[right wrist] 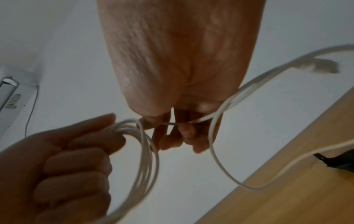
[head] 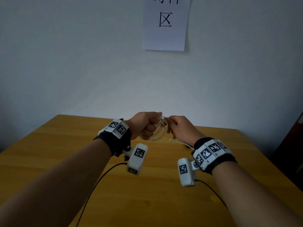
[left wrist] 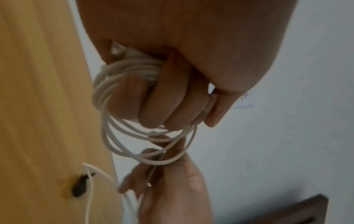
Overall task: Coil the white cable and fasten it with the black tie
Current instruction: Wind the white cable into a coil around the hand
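My left hand (head: 145, 126) is curled into a fist round several loops of the white cable (head: 161, 130), held above the wooden table (head: 65, 145). The coil (left wrist: 134, 136) hangs below its fingers (left wrist: 153, 104). My right hand (head: 177, 128) pinches the loose run of cable (right wrist: 216, 115) right beside the coil (right wrist: 147, 159). The free end with its plug (right wrist: 323, 66) trails back past the right wrist. The black tie (left wrist: 81, 185) lies on the table under the right wrist, with a strand of cable across it; the same tie (right wrist: 341, 162) shows in the right wrist view.
A paper sign (head: 165, 23) hangs on the white wall behind the table. Thin black leads (head: 98, 182) run from the wrist cameras across the tabletop. A dark piece of furniture (head: 291, 153) stands at the right edge.
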